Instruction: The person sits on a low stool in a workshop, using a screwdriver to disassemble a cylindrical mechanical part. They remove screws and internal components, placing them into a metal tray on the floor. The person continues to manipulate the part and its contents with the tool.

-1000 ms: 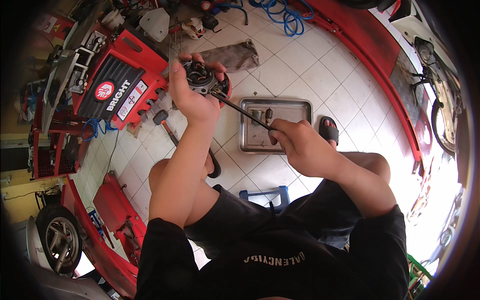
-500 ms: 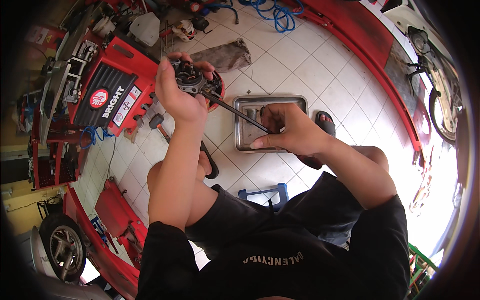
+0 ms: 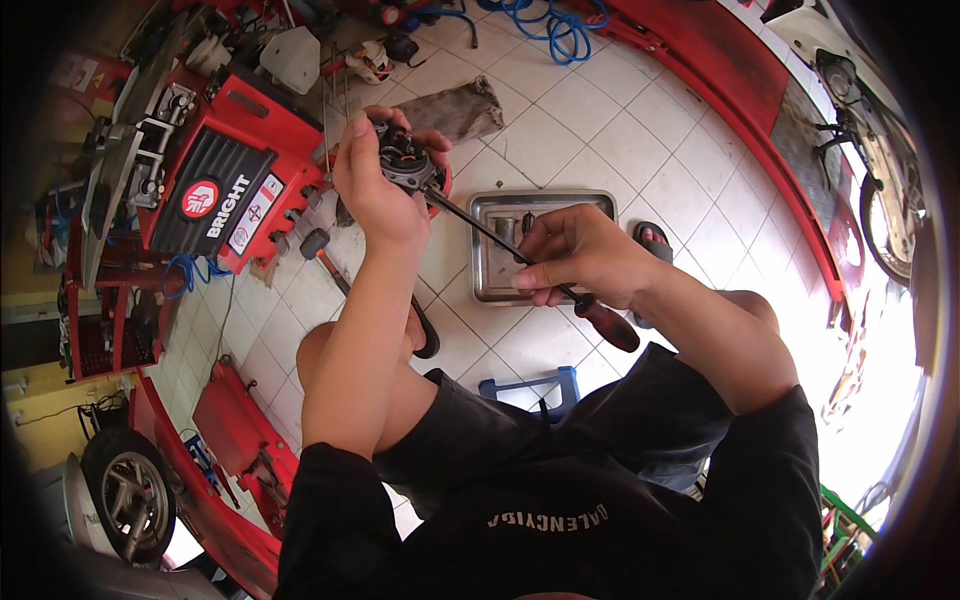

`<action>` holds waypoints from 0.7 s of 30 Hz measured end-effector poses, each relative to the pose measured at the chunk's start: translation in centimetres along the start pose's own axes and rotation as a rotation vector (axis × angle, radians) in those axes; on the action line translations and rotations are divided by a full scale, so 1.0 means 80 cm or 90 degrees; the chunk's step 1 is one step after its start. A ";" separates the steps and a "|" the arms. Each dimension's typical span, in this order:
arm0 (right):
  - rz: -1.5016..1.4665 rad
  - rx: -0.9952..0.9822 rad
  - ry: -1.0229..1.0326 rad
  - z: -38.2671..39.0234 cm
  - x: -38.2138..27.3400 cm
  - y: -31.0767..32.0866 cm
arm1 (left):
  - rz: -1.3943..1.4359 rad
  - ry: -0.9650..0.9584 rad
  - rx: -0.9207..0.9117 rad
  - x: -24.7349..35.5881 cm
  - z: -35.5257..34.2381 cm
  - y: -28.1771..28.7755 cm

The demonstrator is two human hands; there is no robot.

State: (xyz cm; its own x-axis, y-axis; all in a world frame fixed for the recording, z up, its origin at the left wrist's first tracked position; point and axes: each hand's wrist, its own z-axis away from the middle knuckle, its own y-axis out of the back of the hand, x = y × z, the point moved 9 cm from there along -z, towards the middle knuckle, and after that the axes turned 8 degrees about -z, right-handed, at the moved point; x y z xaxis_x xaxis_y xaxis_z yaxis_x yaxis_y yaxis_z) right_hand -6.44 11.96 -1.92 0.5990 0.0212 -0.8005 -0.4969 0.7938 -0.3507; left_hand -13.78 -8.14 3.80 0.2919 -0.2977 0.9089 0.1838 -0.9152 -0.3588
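Note:
My left hand [image 3: 375, 200] is wrapped around a dark metal carburetor [image 3: 405, 165], held up with its round opening showing. In my right hand [image 3: 590, 258] is a long screwdriver [image 3: 610, 327] with a black shaft and a red and black handle. My thumb and fingers pinch its shaft, and the handle sticks out below the hand. The shaft slants up to the left, its far end at the carburetor's lower right side; the exact contact is hidden. Under my right hand, a steel tray [image 3: 543, 194] holds a metal cylinder [image 3: 507, 230] and a small dark part.
A red machine [image 3: 225, 190] stands at the left, with a black-headed mallet [image 3: 315, 243] beside it. A grey cloth [image 3: 460, 108] and a blue hose [image 3: 560, 30] lie on the tiles. A blue stool [image 3: 530, 385] is between my legs; a motorcycle wheel [image 3: 125, 495] is at lower left.
My left hand and the carburetor have shifted slightly right. My right hand has moved a little; its fingers now pinch the shaft, and the screwdriver's handle, hidden before, shows below it.

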 end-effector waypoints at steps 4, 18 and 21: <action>-0.095 0.017 0.040 -0.009 0.013 -0.002 | -0.003 -0.011 0.002 0.002 -0.004 0.001; 0.032 -0.067 0.010 -0.004 0.013 -0.029 | -0.077 -0.057 -0.043 0.015 0.012 -0.022; 0.117 -0.070 0.042 -0.006 0.010 -0.026 | -0.067 -0.059 -0.053 0.012 0.013 -0.025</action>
State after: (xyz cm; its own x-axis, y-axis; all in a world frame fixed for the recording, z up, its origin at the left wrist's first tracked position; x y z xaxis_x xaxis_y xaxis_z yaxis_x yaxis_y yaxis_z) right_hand -5.22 10.00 -2.08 0.4510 0.1172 -0.8848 -0.6615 0.7094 -0.2432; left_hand -12.87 -6.32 5.13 0.3615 -0.1760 0.9156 0.1410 -0.9604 -0.2403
